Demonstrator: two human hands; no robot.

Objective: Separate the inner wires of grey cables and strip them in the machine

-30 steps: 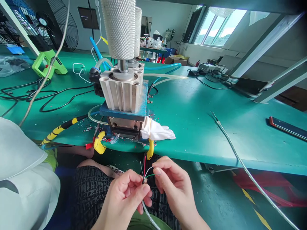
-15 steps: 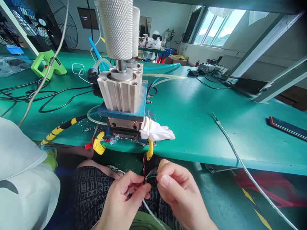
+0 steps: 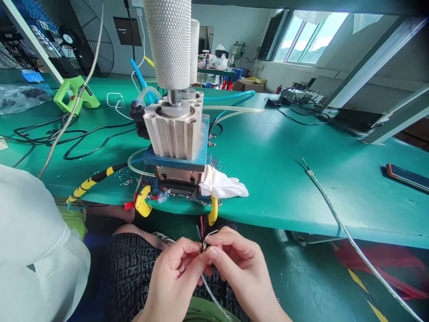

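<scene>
Above my lap, my left hand pinches a grey cable near its stripped end. Thin wires, a red one among them, fan out upward from between the fingertips. My right hand is closed at the same spot, its thumb tip and fingers pressed together beside the wires, meeting the left thumb. Which strand sits between the right fingers is partly hidden. Beyond the hands, at the table edge, stands a pneumatic press with knurled cylinders and a white glove tied to its side.
A second stripped cable hangs over the right edge of the green table. A phone lies farther right. Yellow clamp handles jut from the press base. A person in a white garment sits close on the left; a green heat gun stands behind.
My right hand has moved left and closed in against my left fingertips. The wires are now spread upward in several directions. The view has shifted slightly.
</scene>
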